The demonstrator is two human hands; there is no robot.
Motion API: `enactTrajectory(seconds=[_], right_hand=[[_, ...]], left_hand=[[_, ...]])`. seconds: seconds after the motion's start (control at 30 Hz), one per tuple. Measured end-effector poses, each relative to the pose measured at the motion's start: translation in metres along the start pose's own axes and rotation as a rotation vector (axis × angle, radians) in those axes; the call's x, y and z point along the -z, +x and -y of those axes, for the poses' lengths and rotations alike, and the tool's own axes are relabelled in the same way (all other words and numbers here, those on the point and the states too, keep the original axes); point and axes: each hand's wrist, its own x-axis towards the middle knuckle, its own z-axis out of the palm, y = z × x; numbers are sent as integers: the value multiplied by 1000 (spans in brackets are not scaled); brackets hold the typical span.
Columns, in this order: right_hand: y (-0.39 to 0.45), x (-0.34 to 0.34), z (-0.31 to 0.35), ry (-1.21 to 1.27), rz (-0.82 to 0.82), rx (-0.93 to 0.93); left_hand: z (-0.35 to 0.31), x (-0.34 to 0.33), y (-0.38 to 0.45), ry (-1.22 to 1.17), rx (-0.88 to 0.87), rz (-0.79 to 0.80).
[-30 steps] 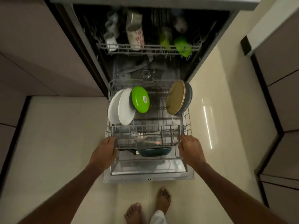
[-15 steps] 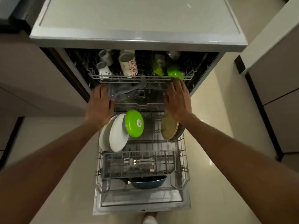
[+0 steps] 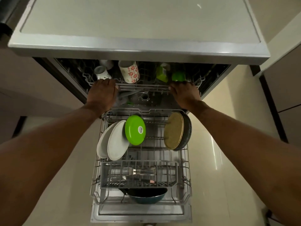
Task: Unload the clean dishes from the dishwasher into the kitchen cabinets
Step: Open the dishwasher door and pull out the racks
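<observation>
- Head view: left hand (image 3: pixel 102 92) and right hand (image 3: pixel 184 93), well apart, each curl fingers over the upper rack (image 3: pixel 143 87) front rail
- Between them, just beyond: patterned mug (image 3: pixel 129 71)
- Nearer than both: lower rack (image 3: pixel 187 160) with white plates (image 3: pixel 114 142)

My grips close on the upper rack (image 3: pixel 143 87), coated wire, smooth and grey. Below, the lower rack (image 3: pixel 187 170) is the same wire. The green plate (image 3: pixel 135 130) looks glossy plastic; the white plates (image 3: pixel 116 141) matt-glazed. The floor (image 3: pixel 228 144) is polished tile.
</observation>
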Motion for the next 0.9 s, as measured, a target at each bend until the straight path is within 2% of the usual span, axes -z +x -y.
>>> enactTrajectory(seconds=[0.17,0.37,0.6,0.9], right_hand=[[-8,1,-4,56,34,20],[-41,0,10,73,37,5],[-99,-5,21,144,123,-62],[-176,-14,32,133,141,-108]], left_hand=[[-1,1,-8,5,-46,15],[1,-3,-39,-25,1,17],[-4,-1,-101,-63,-19,96],[-19,0,-180,-61,-59,94]])
